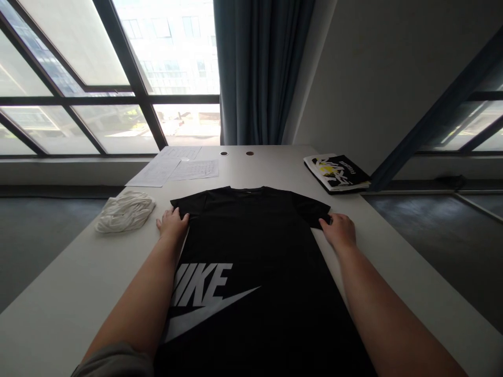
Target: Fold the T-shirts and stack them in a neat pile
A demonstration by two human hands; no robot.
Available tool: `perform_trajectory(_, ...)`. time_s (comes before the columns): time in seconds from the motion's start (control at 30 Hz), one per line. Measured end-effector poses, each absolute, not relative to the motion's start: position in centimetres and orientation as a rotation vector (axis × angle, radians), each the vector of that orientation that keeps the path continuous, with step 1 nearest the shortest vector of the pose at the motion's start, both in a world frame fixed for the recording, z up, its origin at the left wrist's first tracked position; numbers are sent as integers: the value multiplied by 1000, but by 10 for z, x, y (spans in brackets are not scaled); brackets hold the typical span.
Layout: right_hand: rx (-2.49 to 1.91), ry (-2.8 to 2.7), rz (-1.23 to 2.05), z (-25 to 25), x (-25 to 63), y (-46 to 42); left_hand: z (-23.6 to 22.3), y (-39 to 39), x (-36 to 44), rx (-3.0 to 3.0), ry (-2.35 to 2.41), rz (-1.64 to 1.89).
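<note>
A black T-shirt [267, 251] lies spread flat on the white table, its collar pointing away from me. Large pale-grey NIKE lettering and a swoosh mark its lower left part, and the bottom runs out of view. At the left sleeve's hem, my left hand [173, 222] rests with its fingers apart, touching the cloth. My right hand [340, 229] has thumb and index finger closed on the right sleeve's hem, the other fingers curled. Left of my left hand sits a bunched white cloth [126, 211].
Sheets of paper [157, 172] lie at the table's far left. A folded black-and-white printed garment [338, 173] is at the far right. Two round holes pierce the white table [271, 167] near its far edge. Beyond are windows, a blue curtain [259, 73] and a wall.
</note>
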State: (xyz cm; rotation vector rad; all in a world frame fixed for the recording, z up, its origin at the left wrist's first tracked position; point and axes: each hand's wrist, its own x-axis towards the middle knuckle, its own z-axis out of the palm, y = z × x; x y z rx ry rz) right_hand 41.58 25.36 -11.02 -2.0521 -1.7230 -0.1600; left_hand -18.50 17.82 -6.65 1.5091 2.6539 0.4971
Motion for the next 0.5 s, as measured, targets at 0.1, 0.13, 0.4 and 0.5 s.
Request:
perform_trajectory(0.1,-1962,-1759,-177,-108,414,254,-66,180,-185,1538,2636,548)
perform_trajectory(0.13,-1928,-1766,-181,-107,412,254,-66,180,-185,1540,2634,569)
perform_trajectory(0.4,-1890,-1467,93,-83,388,237,-63,180,-198,1602,2420,1089)
perform_trajectory(0.5,-1824,-1432,133,-79,384,231,-68,181,-203,1465,2268,1282)
